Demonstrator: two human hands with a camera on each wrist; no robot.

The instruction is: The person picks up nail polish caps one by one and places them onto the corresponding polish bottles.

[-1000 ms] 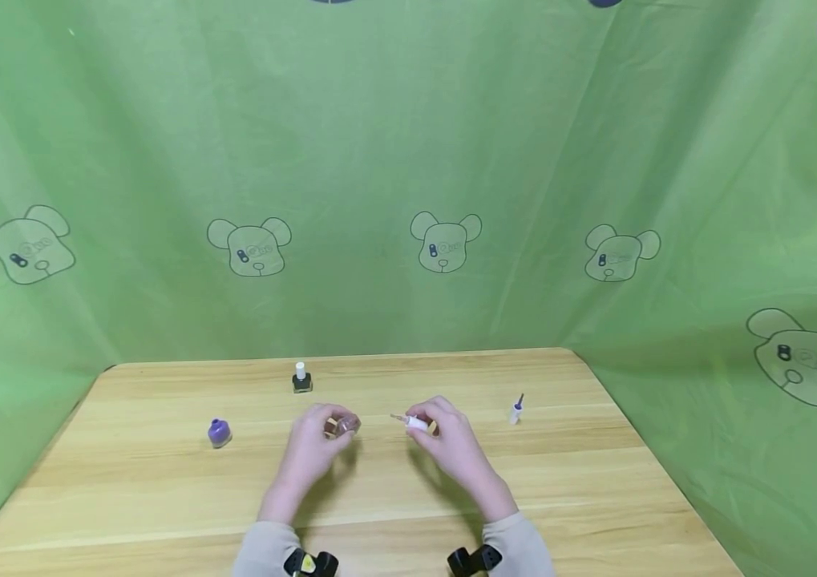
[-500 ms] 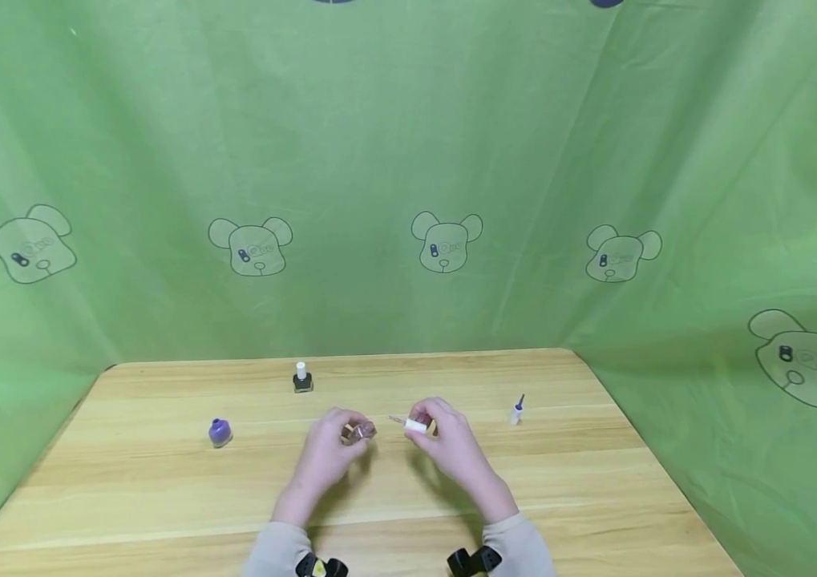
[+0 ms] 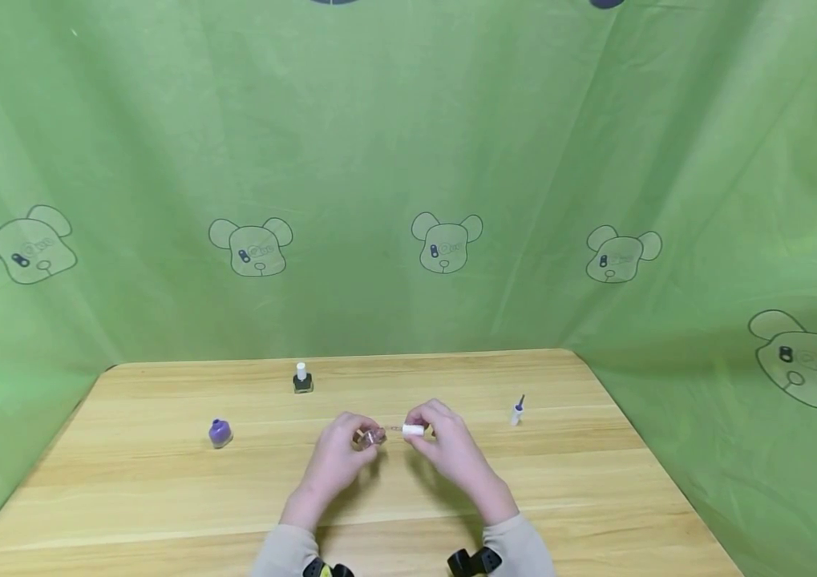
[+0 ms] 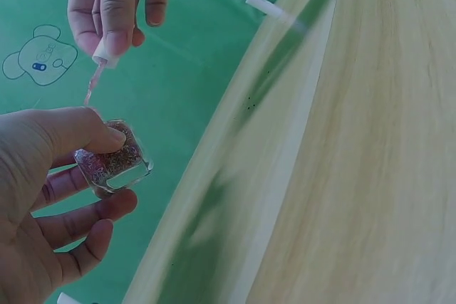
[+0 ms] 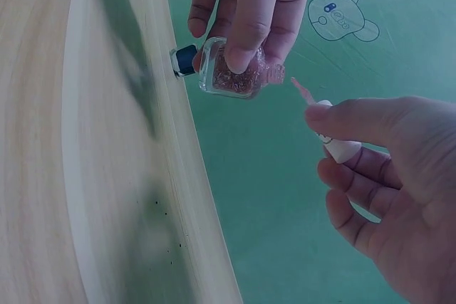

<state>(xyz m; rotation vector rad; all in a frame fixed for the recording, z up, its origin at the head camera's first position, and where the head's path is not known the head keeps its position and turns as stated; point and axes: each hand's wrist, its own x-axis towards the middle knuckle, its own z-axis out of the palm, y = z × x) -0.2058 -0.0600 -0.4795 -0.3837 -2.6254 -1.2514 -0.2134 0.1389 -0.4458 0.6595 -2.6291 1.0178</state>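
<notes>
My left hand (image 3: 339, 449) pinches a small clear bottle of pink glitter nail polish (image 5: 231, 72) between thumb and fingers, above the table. Its open neck (image 5: 275, 74) points toward my right hand (image 3: 447, 445). That hand pinches a white nail polish cap (image 3: 413, 430), and the pink-coated brush (image 5: 302, 89) sticks out of it toward the bottle. In the right wrist view the brush tip is just short of the neck, a small gap between them. The left thumb covers part of the bottle in the left wrist view.
On the wooden table (image 3: 163, 497) an uncapped purple polish bottle (image 3: 220, 433) stands at the left. A dark polish bottle with a white cap (image 3: 302, 379) is at the back. A white cap with its purple brush pointing up (image 3: 517, 412) stands at the right. Behind hangs a green curtain (image 3: 350, 160).
My left hand has moved right with the glitter polish bottle, closing most of the gap to the brush. My right hand has barely shifted, and its cap and brush now lie more level.
</notes>
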